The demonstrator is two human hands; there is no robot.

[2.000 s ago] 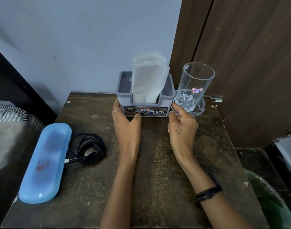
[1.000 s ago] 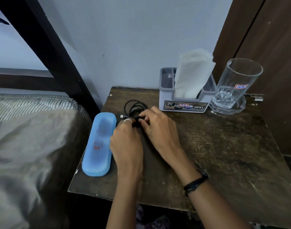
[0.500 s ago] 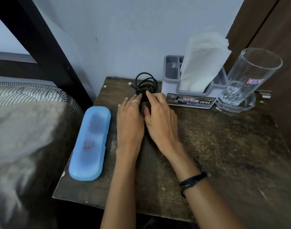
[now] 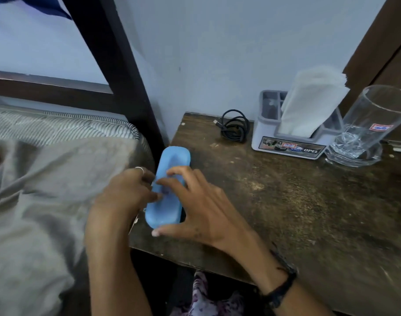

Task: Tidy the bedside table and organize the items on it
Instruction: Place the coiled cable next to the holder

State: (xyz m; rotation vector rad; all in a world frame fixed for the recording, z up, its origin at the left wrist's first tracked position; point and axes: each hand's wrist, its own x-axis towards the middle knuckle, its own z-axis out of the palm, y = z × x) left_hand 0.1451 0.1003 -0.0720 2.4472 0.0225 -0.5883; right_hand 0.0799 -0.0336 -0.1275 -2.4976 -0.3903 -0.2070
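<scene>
A long light-blue case (image 4: 172, 163) lies along the left edge of the dark wooden bedside table (image 4: 297, 201). My left hand (image 4: 126, 192) holds its left side, fingers curled against it. My right hand (image 4: 199, 206) grips it from the right, fingers over the top and thumb under its near end. A coiled black cable (image 4: 235, 126) lies at the back by the wall. To its right stands a grey tissue holder (image 4: 288, 142) with white tissues (image 4: 311, 106), then a clear empty glass (image 4: 370, 124) on a glass coaster.
A bed with a grey blanket (image 4: 47, 190) and a striped mattress edge butts against the table's left side. A dark bed post (image 4: 117, 71) rises behind. A brown wooden door (image 4: 391, 42) stands at the right. Patterned fabric shows below the table's front edge.
Both hands have left the black cable, now resting beside the tissue holder, and moved back left onto the blue case. The view has swung left.
</scene>
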